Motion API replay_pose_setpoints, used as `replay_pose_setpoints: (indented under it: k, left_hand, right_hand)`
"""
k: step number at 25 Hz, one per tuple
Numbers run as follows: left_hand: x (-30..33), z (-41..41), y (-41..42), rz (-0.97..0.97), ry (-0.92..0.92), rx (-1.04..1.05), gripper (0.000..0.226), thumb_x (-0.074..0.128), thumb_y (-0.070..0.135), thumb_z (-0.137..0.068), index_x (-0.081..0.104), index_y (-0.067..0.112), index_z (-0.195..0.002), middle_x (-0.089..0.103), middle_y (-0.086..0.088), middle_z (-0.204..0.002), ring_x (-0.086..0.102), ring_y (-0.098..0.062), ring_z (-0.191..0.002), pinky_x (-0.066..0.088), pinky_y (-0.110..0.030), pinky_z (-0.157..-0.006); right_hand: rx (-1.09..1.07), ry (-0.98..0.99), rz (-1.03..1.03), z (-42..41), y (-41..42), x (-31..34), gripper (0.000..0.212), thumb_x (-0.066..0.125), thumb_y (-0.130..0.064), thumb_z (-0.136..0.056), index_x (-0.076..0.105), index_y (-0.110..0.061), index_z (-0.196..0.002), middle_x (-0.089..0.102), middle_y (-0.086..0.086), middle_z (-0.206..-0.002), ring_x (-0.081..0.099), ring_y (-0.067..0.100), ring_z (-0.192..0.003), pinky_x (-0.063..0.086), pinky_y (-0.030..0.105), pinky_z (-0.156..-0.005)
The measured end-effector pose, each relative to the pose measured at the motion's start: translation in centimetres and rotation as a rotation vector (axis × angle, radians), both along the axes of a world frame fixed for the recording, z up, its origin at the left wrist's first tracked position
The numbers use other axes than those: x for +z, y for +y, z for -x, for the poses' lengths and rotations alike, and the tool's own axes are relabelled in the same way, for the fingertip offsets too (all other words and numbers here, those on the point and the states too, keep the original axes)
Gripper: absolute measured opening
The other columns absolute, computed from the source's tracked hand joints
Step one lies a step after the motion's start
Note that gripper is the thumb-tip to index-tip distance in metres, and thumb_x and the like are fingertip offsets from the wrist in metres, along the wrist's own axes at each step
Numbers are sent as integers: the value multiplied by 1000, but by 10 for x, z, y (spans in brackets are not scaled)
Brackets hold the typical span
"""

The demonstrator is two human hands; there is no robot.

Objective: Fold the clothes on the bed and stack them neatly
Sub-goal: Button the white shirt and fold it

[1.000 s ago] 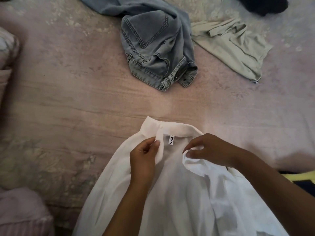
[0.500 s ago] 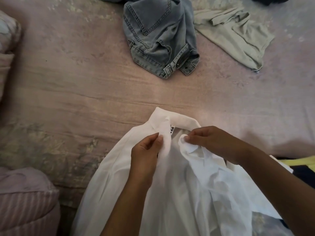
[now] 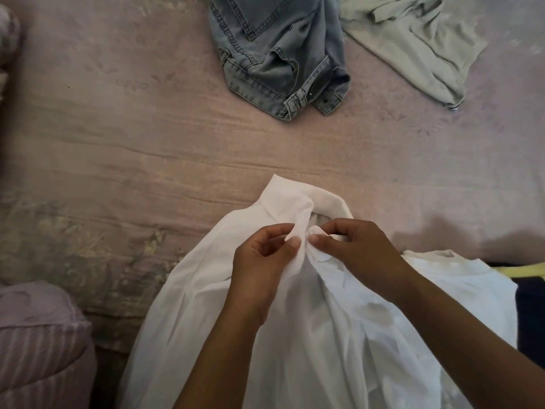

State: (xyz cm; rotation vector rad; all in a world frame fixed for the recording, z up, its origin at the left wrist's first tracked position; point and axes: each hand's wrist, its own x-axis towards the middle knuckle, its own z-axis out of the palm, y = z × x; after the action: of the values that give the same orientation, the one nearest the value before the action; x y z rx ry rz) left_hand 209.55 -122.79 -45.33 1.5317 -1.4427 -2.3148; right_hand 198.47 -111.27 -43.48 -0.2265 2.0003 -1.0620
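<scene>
The white shirt (image 3: pixel 324 335) lies lengthwise on the bed (image 3: pixel 147 160), collar pointing away from the person; the left hand (image 3: pixel 262 261) and right hand (image 3: pixel 356 252) each pinch its front edges just below the collar

Soft, dim daylight, slightly hazy picture, dark vignetting at the left edge.

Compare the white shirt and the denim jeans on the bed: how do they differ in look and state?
The white shirt is thin and pale, the denim jeans thick, blue and stitched. The left hand and right hand pinch the shirt near its collar; the jeans lie untouched farther off. Both rest unfolded on the bed.
</scene>
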Motion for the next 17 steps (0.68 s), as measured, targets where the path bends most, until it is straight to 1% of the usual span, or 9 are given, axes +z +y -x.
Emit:
replay_pose_setpoints:
  k: [2,4,6,8,10,13,15,17]
  left_hand:
    - [-5,-5,3,27,12,2,32,73,2,-88,70,18,-115,76,-10,-103,73,-27,-98,57,-41,-89]
    - [-12,-12,8,51,30,16,37,73,-1,-86,69,20,-117,76,-9,-103,73,-25,-97,57,-41,-88]
    - [-22,-19,13,80,46,24,34,74,3,-86,70,20,-114,77,-5,-101,74,-23,-96,58,-41,-87]
    - [-35,-22,18,113,79,43,28,75,5,-86,70,17,-111,78,-5,-99,74,-24,-98,59,-42,-88]
    - [-50,-21,20,135,133,85,25,74,3,-86,69,11,-110,78,-8,-99,74,-27,-98,58,-43,-89]
    - [-73,-23,27,194,213,145,24,73,3,-85,68,8,-109,78,-13,-98,75,-29,-94,59,-43,-86]
    - [-83,-29,34,230,244,173,21,73,4,-85,68,7,-106,78,-14,-97,75,-30,-92,59,-42,-84]
    - [-86,-32,34,246,289,189,20,73,5,-85,69,7,-104,77,-15,-97,75,-31,-91,59,-41,-83]
  right_hand:
    - [-33,1,24,-13,3,-7,12,73,-26,-93,77,-16,-87,74,-3,-82,66,11,-76,51,25,-73]
    - [-74,5,48,-25,10,-17,12,72,-26,-94,78,-16,-90,75,-4,-83,68,10,-79,53,24,-77]
    - [-85,26,81,-35,16,-29,11,71,-26,-95,77,-18,-91,75,-7,-84,70,10,-82,54,25,-80]
    - [-103,63,147,-45,16,-43,8,72,-25,-94,76,-20,-89,75,-9,-83,70,10,-83,55,27,-81]
    - [-155,158,199,-53,15,-58,8,75,-24,-92,74,-23,-84,73,-9,-82,66,9,-83,52,28,-80]
    - [-212,336,261,-61,18,-82,13,79,-22,-88,73,-28,-78,68,-8,-83,60,7,-81,48,29,-76]
    - [-217,378,332,-69,23,-93,15,80,-20,-86,73,-28,-76,67,-9,-82,60,6,-79,47,28,-73]
    - [-212,432,421,-75,26,-98,16,81,-18,-85,74,-29,-76,68,-11,-81,63,4,-81,50,26,-73]
